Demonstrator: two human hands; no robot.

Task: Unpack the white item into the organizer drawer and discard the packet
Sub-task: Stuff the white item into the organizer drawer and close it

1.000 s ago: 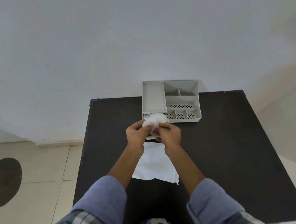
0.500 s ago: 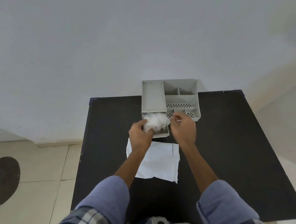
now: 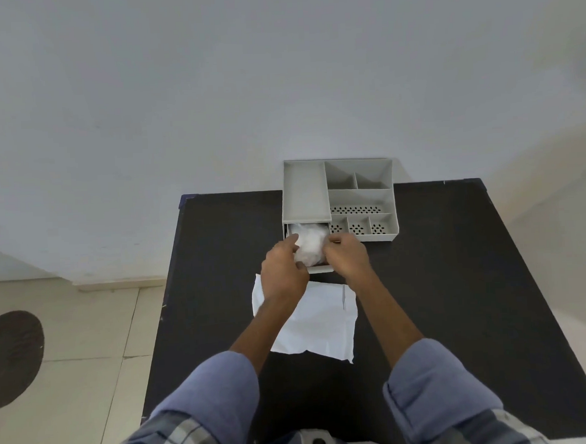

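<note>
A grey organizer stands at the far edge of the black table, its lower-left drawer pulled out toward me. A fluffy white item lies in that drawer. My left hand grips the item's left side with thumb and fingers. My right hand presses on its right side, fingers curled over the drawer. A flat white packet lies on the table just in front of the drawer, partly under my forearms.
The organizer has several small open compartments, some perforated, on its right. A pale wall rises behind the table. Tiled floor with a dark round mat lies to the left.
The white item went from being held above the drawer's front to lying inside the drawer. My right hand swung out to the right, then came back against the item.
</note>
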